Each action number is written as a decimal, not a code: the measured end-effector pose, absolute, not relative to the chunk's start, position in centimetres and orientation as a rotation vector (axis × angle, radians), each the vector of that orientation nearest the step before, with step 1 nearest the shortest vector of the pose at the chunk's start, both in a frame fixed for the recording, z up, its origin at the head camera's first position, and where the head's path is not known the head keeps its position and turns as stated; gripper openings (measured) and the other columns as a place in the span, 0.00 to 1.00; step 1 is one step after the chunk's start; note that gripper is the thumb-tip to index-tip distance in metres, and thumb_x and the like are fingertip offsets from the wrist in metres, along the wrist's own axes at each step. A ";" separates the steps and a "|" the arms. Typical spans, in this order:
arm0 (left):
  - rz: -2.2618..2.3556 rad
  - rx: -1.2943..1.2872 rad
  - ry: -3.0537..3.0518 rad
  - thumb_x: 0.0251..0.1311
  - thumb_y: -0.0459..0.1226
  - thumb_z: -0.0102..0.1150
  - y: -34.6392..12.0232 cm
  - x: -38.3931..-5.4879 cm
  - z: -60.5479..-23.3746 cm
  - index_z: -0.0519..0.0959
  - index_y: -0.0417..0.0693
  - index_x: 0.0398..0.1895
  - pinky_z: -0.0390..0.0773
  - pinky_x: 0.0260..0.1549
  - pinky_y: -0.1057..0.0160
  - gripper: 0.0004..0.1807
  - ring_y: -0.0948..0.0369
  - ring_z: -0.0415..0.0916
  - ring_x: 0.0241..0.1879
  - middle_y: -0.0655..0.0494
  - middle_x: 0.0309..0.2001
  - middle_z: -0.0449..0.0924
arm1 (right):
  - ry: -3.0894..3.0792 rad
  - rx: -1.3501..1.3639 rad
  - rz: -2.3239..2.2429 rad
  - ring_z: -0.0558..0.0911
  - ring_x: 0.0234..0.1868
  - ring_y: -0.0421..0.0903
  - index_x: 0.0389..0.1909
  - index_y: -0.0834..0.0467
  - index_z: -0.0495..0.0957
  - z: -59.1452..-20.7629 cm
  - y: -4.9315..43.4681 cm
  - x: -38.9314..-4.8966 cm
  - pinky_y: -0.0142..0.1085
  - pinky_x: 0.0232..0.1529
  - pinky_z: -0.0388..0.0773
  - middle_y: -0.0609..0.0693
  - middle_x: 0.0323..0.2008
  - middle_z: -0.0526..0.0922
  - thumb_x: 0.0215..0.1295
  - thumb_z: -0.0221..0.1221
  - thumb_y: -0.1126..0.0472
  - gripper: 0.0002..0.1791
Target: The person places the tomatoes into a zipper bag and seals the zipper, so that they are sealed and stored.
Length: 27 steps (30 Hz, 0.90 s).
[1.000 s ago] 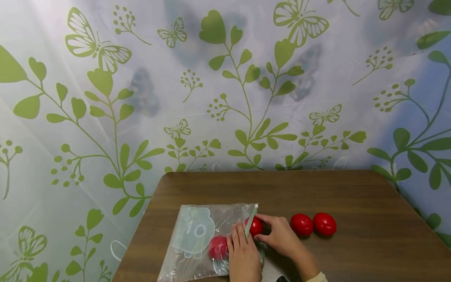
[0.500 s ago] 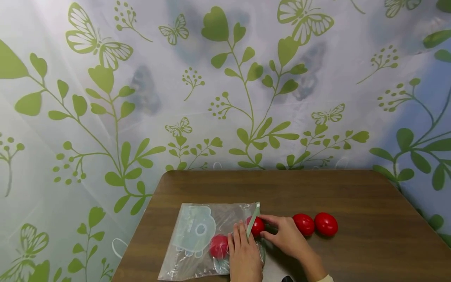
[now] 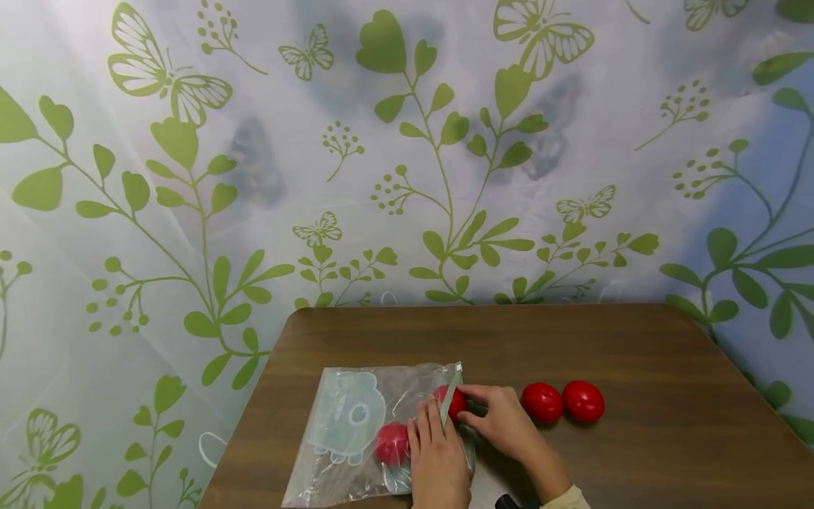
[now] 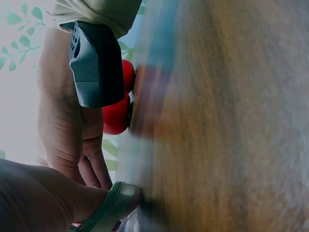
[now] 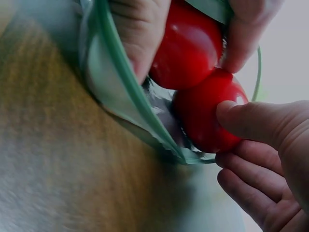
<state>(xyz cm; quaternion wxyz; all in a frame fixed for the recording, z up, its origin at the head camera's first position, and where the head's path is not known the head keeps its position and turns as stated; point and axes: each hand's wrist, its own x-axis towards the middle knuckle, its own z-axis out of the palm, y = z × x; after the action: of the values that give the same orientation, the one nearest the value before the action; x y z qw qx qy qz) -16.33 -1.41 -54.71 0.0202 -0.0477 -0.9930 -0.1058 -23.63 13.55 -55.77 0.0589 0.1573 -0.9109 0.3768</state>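
Note:
A clear zip bag [image 3: 350, 481] with a green edge lies on the table. Inside it shows a smooth red egg-shaped ball [image 3: 391, 444]. My left hand [image 3: 439, 459] lies over the bag at its mouth and holds the green edge, the thumb [image 5: 133, 34] inside the opening. My right hand [image 3: 511, 424] pinches another red ball [image 5: 205, 113] at the mouth, partly behind the green edge. In the right wrist view it touches a red ball [image 5: 186, 46] deeper in the bag. Much of the bag's opening is hidden by my left hand in the head view.
Two more red balls, one nearer [image 3: 542, 403] and one farther right [image 3: 583, 401], sit side by side on the wooden table [image 3: 668, 452]. Behind the table hangs a curtain [image 3: 407, 141] with green leaves and butterflies. A dark wrist device [image 4: 99, 67] is on my right wrist.
My right hand has moved slightly left, carrying the red ball farther past the green edge into the bag. My left hand stays on the bag. The head view has shifted a little.

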 end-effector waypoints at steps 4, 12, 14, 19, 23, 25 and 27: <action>-0.322 -0.149 -3.073 0.47 0.46 0.87 -1.5 -16.4 -54.6 0.75 0.39 0.74 0.62 0.81 0.34 0.51 0.39 0.59 0.83 0.37 0.84 0.61 | -2.750 0.441 1.153 0.93 0.56 0.51 0.60 0.56 0.90 -55.9 13.2 -23.6 0.51 0.58 0.89 0.53 0.57 0.92 0.61 0.80 0.58 0.25; -0.228 -0.166 -2.974 0.49 0.43 0.85 -1.6 -16.2 -54.6 0.77 0.37 0.73 0.63 0.80 0.35 0.47 0.39 0.64 0.81 0.36 0.81 0.66 | -2.736 0.425 1.132 0.93 0.53 0.48 0.59 0.54 0.90 -56.2 12.3 -23.3 0.51 0.58 0.89 0.53 0.55 0.93 0.60 0.81 0.57 0.25; -0.213 -0.168 -2.969 0.48 0.42 0.85 -1.8 -16.2 -54.7 0.77 0.37 0.72 0.63 0.80 0.35 0.46 0.40 0.64 0.81 0.36 0.81 0.66 | -2.731 0.434 1.122 0.92 0.54 0.47 0.59 0.54 0.90 -56.2 12.0 -23.2 0.52 0.59 0.88 0.53 0.56 0.93 0.60 0.81 0.57 0.25; -0.195 -0.167 -2.971 0.49 0.42 0.85 -1.9 -16.3 -54.7 0.76 0.37 0.73 0.63 0.80 0.35 0.47 0.41 0.63 0.82 0.37 0.82 0.65 | -2.728 0.442 1.127 0.92 0.55 0.49 0.58 0.54 0.91 -56.2 11.6 -23.1 0.54 0.60 0.87 0.54 0.56 0.93 0.60 0.80 0.59 0.24; -0.180 -0.174 -2.981 0.52 0.44 0.84 -1.9 -16.3 -54.6 0.74 0.38 0.77 0.62 0.81 0.36 0.48 0.42 0.60 0.84 0.38 0.84 0.62 | -2.740 0.479 1.143 0.92 0.55 0.50 0.58 0.54 0.91 -56.2 11.3 -23.0 0.55 0.60 0.87 0.54 0.56 0.93 0.62 0.79 0.60 0.22; -0.177 -0.177 -2.986 0.53 0.45 0.83 -1.9 -16.3 -54.6 0.72 0.38 0.79 0.61 0.81 0.36 0.50 0.42 0.59 0.85 0.38 0.85 0.61 | -2.744 0.489 1.160 0.92 0.55 0.50 0.58 0.54 0.91 -56.2 11.2 -23.0 0.55 0.60 0.87 0.53 0.56 0.93 0.62 0.79 0.60 0.22; -0.178 -0.178 -2.981 0.52 0.45 0.84 -2.0 -16.3 -54.6 0.71 0.38 0.79 0.61 0.82 0.36 0.51 0.42 0.59 0.85 0.38 0.85 0.61 | -2.752 0.489 1.171 0.92 0.56 0.49 0.58 0.53 0.91 -56.3 11.1 -23.0 0.55 0.61 0.87 0.53 0.56 0.93 0.62 0.79 0.60 0.22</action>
<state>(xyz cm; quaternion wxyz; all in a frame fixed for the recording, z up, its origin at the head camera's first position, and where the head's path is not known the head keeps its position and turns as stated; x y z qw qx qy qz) -16.28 -1.98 -54.63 0.0748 -0.0593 -0.9937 -0.0593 -22.96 11.08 -56.30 0.0558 0.1611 -0.9067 0.3857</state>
